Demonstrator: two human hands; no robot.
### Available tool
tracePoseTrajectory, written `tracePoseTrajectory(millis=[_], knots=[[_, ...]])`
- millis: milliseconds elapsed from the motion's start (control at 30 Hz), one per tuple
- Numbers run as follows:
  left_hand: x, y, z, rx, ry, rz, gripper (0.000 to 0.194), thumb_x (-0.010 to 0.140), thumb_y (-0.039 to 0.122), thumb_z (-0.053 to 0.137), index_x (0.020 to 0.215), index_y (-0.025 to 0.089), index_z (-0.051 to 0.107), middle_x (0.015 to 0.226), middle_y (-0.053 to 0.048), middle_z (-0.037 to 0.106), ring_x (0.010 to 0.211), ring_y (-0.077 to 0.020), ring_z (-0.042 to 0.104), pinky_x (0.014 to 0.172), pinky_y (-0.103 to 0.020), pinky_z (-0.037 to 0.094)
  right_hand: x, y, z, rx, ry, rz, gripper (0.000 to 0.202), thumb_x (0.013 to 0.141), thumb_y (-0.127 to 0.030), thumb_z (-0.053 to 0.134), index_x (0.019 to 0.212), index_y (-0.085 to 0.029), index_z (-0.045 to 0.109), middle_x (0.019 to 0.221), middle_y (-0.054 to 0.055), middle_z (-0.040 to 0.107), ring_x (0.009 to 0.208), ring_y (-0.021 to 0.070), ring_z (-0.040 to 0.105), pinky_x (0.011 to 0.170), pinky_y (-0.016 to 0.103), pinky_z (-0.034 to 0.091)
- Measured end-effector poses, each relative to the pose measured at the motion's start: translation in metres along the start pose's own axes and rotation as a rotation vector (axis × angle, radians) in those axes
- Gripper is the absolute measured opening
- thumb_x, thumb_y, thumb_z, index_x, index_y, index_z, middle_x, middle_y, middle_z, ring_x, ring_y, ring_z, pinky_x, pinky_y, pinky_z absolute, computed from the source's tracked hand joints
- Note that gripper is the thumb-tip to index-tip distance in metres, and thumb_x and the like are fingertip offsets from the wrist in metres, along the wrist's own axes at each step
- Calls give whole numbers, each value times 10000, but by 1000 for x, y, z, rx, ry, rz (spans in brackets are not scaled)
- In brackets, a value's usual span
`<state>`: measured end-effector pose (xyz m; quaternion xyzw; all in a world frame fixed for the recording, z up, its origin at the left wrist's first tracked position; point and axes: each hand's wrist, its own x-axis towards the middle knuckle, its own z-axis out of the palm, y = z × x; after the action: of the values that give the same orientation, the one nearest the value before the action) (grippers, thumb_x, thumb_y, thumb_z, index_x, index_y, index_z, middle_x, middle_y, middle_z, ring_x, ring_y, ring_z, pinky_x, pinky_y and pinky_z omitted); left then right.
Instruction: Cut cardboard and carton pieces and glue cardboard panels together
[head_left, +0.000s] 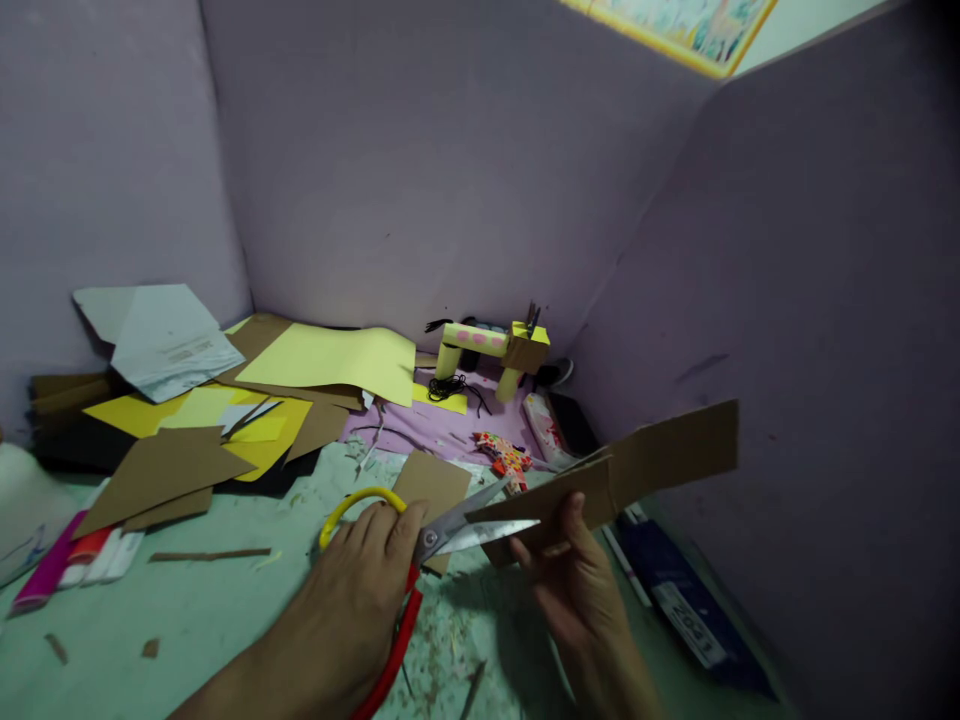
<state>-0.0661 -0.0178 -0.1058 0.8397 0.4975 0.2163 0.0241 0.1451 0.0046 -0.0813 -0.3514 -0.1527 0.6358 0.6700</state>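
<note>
My left hand (367, 590) is closed on the scissors (431, 540), which have one yellow and one red handle loop. The blades stand apart, with the near end of a long brown cardboard strip (667, 450) between them. That strip is held up in my right hand (577, 580), the thumb on its face and the fingers behind or below it. It has a crease near its middle and slants up to the right. Behind the scissors a flat cardboard piece (431, 480) lies on the green surface.
A yellow paper giraffe-like figure (476, 340) stands at the back. Yellow sheets (330, 360) and cardboard pieces (165, 470) are piled at left, beside glue sticks (94, 555). A dark blue packet (682, 600) lies at right. Walls rise behind and at right.
</note>
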Motion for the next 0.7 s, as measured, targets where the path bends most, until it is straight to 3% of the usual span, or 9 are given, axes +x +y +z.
tracePoseTrajectory(millis=[333, 567, 700], knots=[[8, 12, -18, -35, -237, -81, 533, 801, 7, 262, 1308, 129, 368, 1143, -169, 571, 1023, -261, 567, 874, -462, 475, -7, 0, 11, 39, 121, 16, 339, 516, -311, 864, 801, -225, 702, 752, -19, 755, 631, 171, 701, 407, 210, 565], [2, 4, -16, -18, -180, -15, 530, 749, -37, 290, 1223, 159, 426, 922, -98, 626, 794, -217, 626, 703, -373, 526, -8, -1, 16, 78, 183, 27, 462, 359, -277, 907, 777, -239, 714, 727, -30, 755, 590, 175, 690, 359, 244, 560], [0, -1, -13, -21, -34, 33, 508, 741, -16, 339, 1195, 181, 456, 843, -59, 643, 686, -184, 622, 633, -302, 524, -7, -1, 15, 55, 176, 12, 443, 408, -311, 897, 805, -243, 713, 748, -41, 754, 620, 168, 690, 368, 241, 563]])
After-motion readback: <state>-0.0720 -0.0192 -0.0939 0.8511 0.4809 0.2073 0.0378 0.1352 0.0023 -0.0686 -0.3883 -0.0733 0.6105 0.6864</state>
